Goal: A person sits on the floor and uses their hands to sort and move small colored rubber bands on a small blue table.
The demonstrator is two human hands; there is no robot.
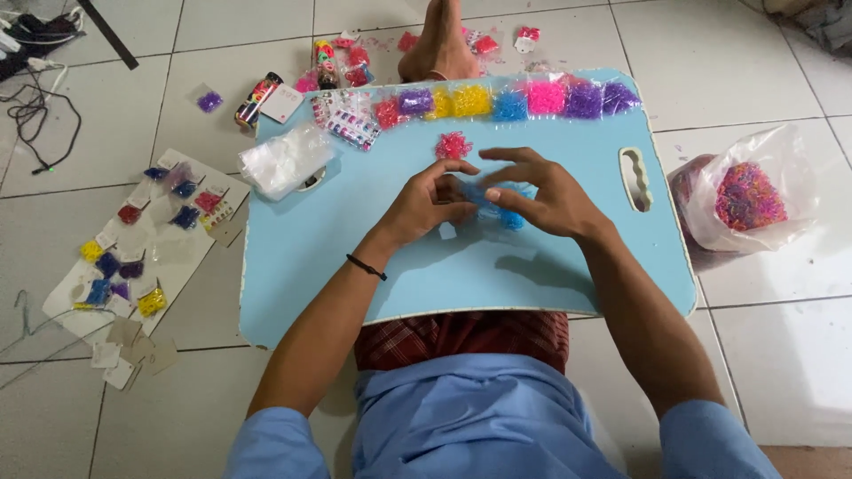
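both the left hand [435, 200] and right hand [537, 195] pinch small blue rubber bands [506, 211] over the light-blue worktop [373, 257], likely light, stretchy, best gripped by fingertips.

A small heap of blue bands [504, 206] is spread flat on the light-blue board [355, 231], partly covered.
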